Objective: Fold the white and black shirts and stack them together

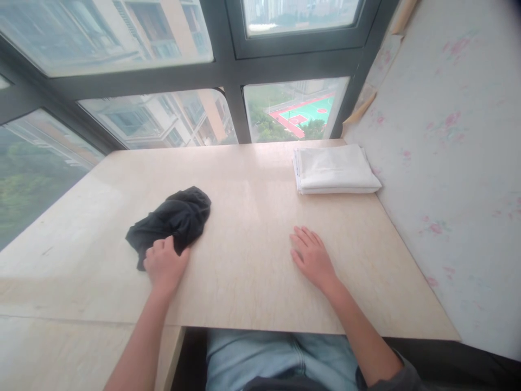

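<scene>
A crumpled black cloth (179, 217) lies on the pale tabletop (252, 282), left of centre. My left hand (163, 263) rests at its near edge, fingers curled and closed on the fabric. My right hand (311, 256) lies flat on the bare tabletop to the right, fingers stretched out and holding nothing. A neatly folded white cloth (334, 169) sits at the far right of the table, well beyond my right hand.
Large windows (163, 114) run along the far edge of the table. A wall with faded pink flowers (451, 163) borders the right side. My legs in light jeans (280, 358) show under the near edge.
</scene>
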`<state>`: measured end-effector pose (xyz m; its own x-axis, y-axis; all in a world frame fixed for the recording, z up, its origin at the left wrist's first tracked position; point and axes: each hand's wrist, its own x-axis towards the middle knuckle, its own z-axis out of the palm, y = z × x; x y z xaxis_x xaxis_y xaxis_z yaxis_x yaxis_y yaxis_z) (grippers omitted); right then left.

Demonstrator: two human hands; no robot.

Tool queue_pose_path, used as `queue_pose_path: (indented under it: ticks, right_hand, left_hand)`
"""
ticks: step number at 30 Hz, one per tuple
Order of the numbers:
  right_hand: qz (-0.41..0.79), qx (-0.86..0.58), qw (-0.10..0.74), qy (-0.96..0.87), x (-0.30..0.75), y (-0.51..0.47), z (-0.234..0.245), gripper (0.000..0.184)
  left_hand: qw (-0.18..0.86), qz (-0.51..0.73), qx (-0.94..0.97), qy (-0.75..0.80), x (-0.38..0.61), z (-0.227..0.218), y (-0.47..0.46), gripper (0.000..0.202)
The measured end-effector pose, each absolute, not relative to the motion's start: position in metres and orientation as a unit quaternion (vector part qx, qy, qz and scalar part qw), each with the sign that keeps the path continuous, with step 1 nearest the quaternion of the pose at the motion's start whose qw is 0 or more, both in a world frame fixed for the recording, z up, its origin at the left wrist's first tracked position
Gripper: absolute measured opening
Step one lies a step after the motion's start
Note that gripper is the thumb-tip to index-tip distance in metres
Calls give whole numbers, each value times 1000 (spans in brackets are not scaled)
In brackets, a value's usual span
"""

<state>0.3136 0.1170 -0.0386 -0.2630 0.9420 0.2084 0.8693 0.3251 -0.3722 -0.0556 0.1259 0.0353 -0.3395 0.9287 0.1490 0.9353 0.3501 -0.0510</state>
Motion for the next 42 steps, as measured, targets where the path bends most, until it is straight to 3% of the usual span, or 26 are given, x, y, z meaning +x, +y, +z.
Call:
queue_pose_path:
  ticks: [5, 11, 15, 19, 23, 26, 30, 32, 34, 38, 40, 42]
  right_hand:
    - [125, -566, 259, -773, 315, 117, -40, 47]
    - [258, -603, 417, -629, 327, 116, -29, 50]
    - [350, -613, 502, -501, 341, 114, -19, 33]
    - [441, -565, 601, -354, 354, 117, -7, 30]
    - [482, -473, 689, -264, 374, 127, 23, 28]
    - [484, -428, 708, -284, 386, 131, 57, 26]
    - [516, -392, 655, -389, 364, 116, 103, 24]
    - [549, -358, 569, -497, 334, 103, 117, 23]
    - [591, -277, 424, -628, 298, 90, 119, 25]
    - [573, -161, 136, -792, 248, 74, 91, 48]
    - [542, -204, 76, -812, 243, 70, 78, 62]
    - [539, -245, 88, -801, 252, 72, 72, 68]
  left_hand:
    - [-23, -56, -684, -727, 18, 21, 111, 50]
    - [-448, -194, -656, -576, 85, 28, 85, 28]
    - [-588, -319, -531, -521, 80, 34, 80, 37]
    - [-610, -446, -424, -499, 54, 50, 93, 33]
    - [-489, -623, -380, -478, 16, 77, 110, 32]
    - [-397, -667, -379, -504, -6, 86, 115, 32]
    - [-443, -540, -430, -572, 4, 74, 106, 22]
    - [-527, -424, -460, -575, 25, 63, 99, 31]
    - [-578, -342, -467, -575, 47, 51, 95, 38]
    - [-584, -362, -427, -588, 72, 35, 94, 46]
    - [-619, -365, -406, -565, 74, 31, 93, 51]
    - [-642, -346, -404, -552, 72, 30, 92, 51]
